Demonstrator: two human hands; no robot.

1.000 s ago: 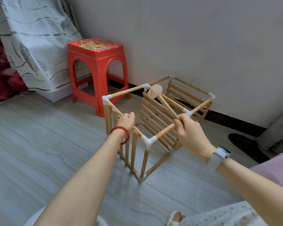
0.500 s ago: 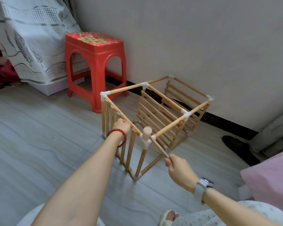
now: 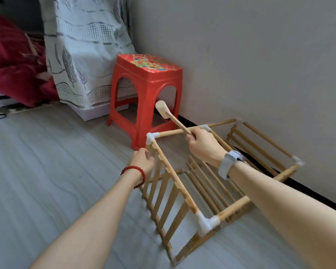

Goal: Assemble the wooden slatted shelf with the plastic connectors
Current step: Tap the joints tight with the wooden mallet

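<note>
Wooden mallet (image 3: 164, 112) gripped in my right hand (image 3: 202, 144); left hand (image 3: 143, 159) holds the shelf (image 3: 175, 183), fingertips hidden behind slats.

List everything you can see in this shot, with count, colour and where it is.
Wooden slatted shelf frame: one, light wood, on the floor by the wall.
White plastic corner connectors: at least four visible, on the frame's corners.
Small wooden mallet: one, pale wood, raised above the frame.
Red plastic stool: one, against the wall.
Patterned grey curtain: one, upper left.
Left hand: red bead bracelet, on the frame.
Right hand: white watch, grips the mallet.
</note>
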